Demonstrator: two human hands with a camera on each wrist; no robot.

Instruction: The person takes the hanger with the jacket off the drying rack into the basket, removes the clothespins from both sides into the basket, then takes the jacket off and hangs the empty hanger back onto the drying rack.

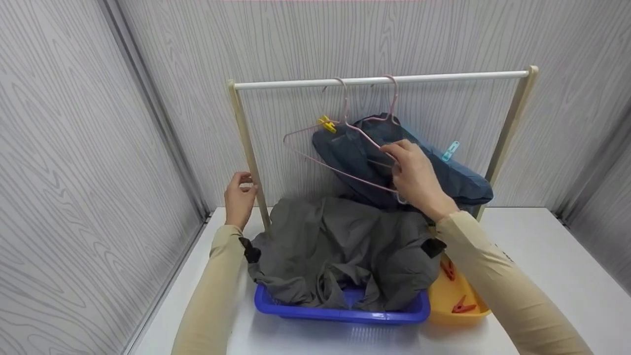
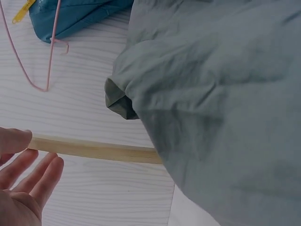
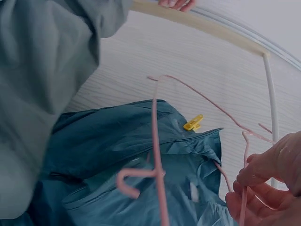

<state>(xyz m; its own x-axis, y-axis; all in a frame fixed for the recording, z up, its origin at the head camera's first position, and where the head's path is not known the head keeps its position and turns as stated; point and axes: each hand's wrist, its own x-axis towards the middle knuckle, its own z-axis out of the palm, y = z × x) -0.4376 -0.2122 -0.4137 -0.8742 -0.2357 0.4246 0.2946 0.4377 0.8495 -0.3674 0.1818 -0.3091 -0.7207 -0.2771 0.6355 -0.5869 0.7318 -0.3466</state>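
Note:
My right hand (image 1: 413, 175) pinches the right shoulder of a bare pink wire hanger (image 3: 156, 141), whose hook sits over the rack's white rail (image 1: 443, 77). At the left, my left hand (image 1: 240, 199) holds the rack's wooden post (image 1: 248, 135) between thumb and fingers. Behind the bare hanger, a dark blue garment (image 1: 340, 153) hangs from a second pink hanger (image 1: 394, 101). A yellow clothespin (image 1: 327, 124) is at its left end and a light blue clothespin (image 1: 450, 151) on its right. Below, a grey garment (image 1: 345, 236) is heaped in a blue basket (image 1: 345, 315).
A yellow-orange tray (image 1: 458, 318) with red clothespins (image 1: 463, 305) stands right of the basket, partly behind my right sleeve. The rack's right post (image 1: 512, 123) rises behind it. Wood-patterned panels (image 1: 148, 148) enclose the white table (image 1: 557, 276) at the back and sides.

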